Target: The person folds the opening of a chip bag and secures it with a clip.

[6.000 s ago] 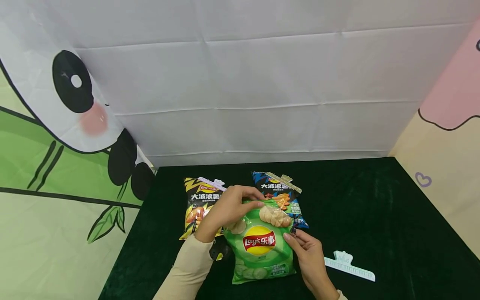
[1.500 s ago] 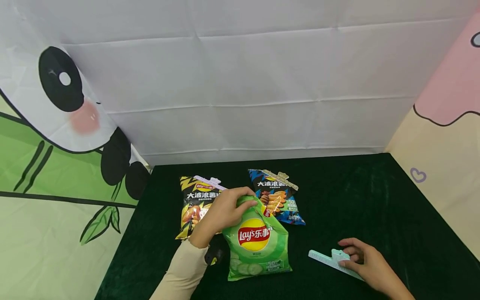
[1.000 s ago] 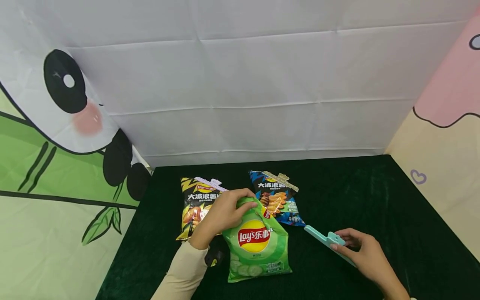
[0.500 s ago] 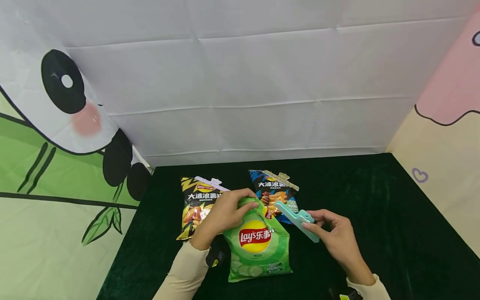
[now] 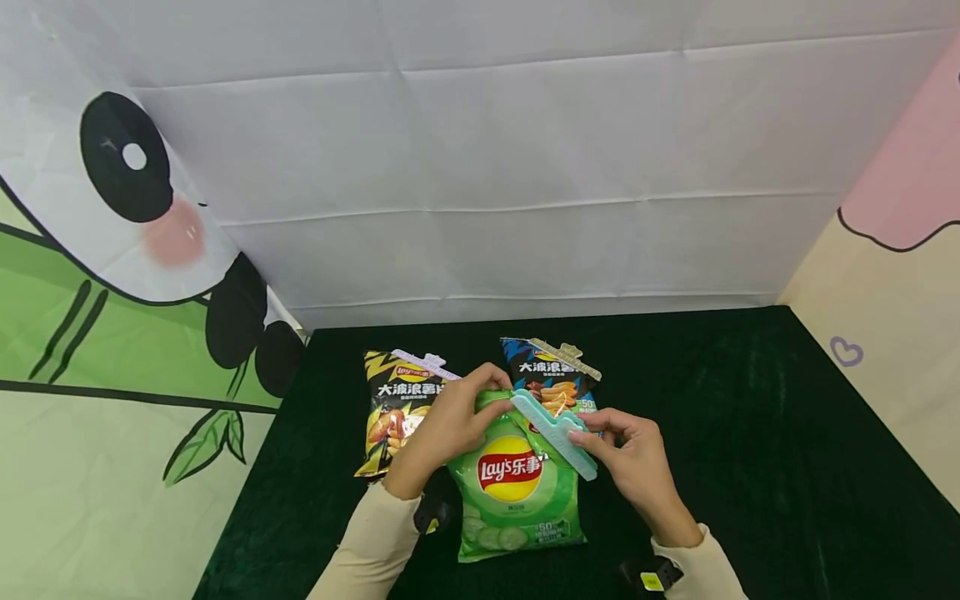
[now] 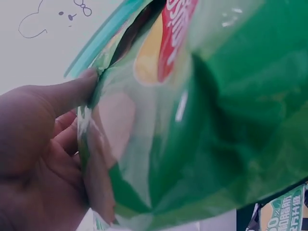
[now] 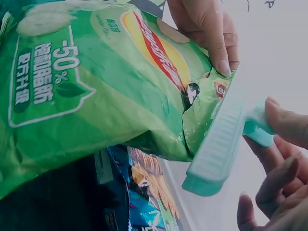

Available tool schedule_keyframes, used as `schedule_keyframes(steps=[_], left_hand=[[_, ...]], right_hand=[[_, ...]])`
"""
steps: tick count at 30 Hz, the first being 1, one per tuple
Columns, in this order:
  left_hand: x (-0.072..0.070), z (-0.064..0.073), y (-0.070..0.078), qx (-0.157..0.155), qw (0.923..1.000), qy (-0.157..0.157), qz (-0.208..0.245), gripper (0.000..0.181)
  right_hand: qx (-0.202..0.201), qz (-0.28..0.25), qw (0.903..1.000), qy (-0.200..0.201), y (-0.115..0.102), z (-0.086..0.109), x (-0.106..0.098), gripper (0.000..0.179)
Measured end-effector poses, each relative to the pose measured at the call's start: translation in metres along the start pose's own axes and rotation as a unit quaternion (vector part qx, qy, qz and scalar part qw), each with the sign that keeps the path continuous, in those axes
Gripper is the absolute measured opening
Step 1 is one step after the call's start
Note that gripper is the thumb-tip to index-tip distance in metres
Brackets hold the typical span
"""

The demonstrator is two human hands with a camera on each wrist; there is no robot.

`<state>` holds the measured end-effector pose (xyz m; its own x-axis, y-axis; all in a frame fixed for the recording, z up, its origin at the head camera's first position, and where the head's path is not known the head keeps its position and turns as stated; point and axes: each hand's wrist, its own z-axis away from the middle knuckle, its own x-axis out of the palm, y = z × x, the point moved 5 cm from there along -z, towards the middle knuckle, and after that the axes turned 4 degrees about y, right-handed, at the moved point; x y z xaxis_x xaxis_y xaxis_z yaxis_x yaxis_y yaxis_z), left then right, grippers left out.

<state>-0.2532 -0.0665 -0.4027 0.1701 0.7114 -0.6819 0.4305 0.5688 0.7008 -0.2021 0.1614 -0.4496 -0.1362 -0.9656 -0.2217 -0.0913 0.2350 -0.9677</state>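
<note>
A green Lay's chip bag (image 5: 517,508) stands near the middle of the table with its top edge folded over. My left hand (image 5: 459,421) pinches the bag's upper left corner between thumb and fingers. In the right wrist view a teal bag clip (image 7: 216,139) lies along the folded top edge of the bag. My right hand (image 5: 633,458) squeezes the clip's handle between thumb and fingers. Whether the clip's jaws grip the fold cannot be told. In the left wrist view the thumb (image 6: 72,94) presses on the bag's corner.
Behind on the left lies a black and yellow chip bag (image 5: 386,417) with a lilac clip (image 5: 423,364). A blue and black chip bag (image 5: 525,367) with a beige clip (image 5: 566,358) lies at the back. All are on a dark green tablecloth (image 5: 720,400).
My right hand let go of the green bag's side, picked up the teal clip from the table at right, and brought it left to the bag's top. My left hand stays on the corner.
</note>
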Motion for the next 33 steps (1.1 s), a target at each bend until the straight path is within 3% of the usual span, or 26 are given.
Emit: schedule_keyframes(steps=[6,10,16,23,28,33], left_hand=[[-0.001,0.003,-0.001,0.028,0.999,-0.02,0.026,0.02],[-0.003,0.004,-0.002,0.042,0.9977,-0.014,0.051,0.024],[-0.008,0.004,-0.004,0.044,0.9937,0.016,0.101,0.027],[-0.013,0.007,-0.008,0.041,0.9917,0.078,0.094,0.017],[-0.013,0.009,-0.008,0.028,0.9891,0.091,0.112,0.008],[-0.012,0.01,-0.009,0.033,0.9856,0.107,0.127,0.015]], right_hand=[[0.014,-0.03,0.9994,-0.009,0.002,-0.005,0.005,0.019],[0.012,-0.044,0.9987,-0.023,0.004,-0.007,0.007,0.018],[0.019,-0.046,0.9977,-0.046,0.007,-0.009,0.013,0.02],[0.044,-0.049,0.9962,-0.058,0.011,-0.009,0.018,0.022],[0.05,-0.054,0.9954,-0.061,0.014,-0.008,0.022,0.025],[0.048,-0.061,0.9952,-0.06,0.013,-0.007,0.025,0.024]])
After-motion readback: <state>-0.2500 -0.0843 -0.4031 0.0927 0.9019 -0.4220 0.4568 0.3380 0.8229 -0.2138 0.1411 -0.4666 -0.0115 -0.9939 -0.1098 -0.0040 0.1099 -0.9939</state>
